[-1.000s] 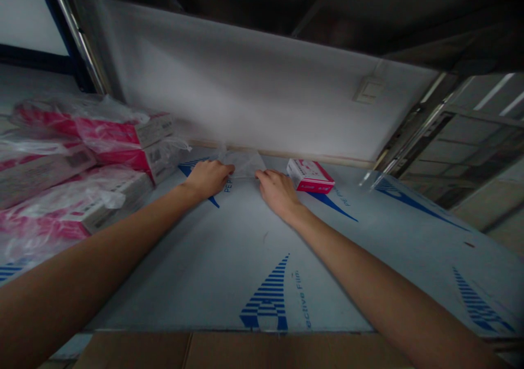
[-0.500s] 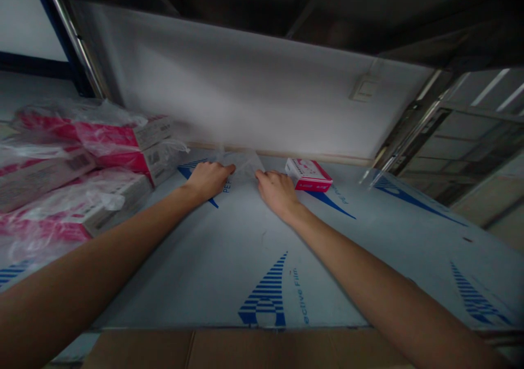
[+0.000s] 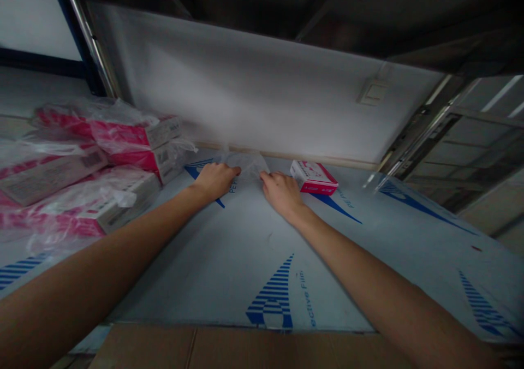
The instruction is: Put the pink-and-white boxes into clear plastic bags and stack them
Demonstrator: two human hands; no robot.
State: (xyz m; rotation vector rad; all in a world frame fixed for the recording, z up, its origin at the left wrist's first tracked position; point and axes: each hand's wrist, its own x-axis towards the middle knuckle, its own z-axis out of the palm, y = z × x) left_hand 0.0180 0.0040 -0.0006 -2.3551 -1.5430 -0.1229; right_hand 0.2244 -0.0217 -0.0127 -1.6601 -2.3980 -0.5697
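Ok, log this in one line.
left hand: at clear plastic bag, left edge; right hand: at its right edge; pink-and-white box: beside right hand; bagged boxes: stacked left

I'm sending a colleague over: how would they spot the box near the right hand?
On the blue-marked table, look along the back wall. Just right of the right hand lies a pink-and-white box. It sits alone and unbagged, unlike the plastic-wrapped boxes piled at the left.
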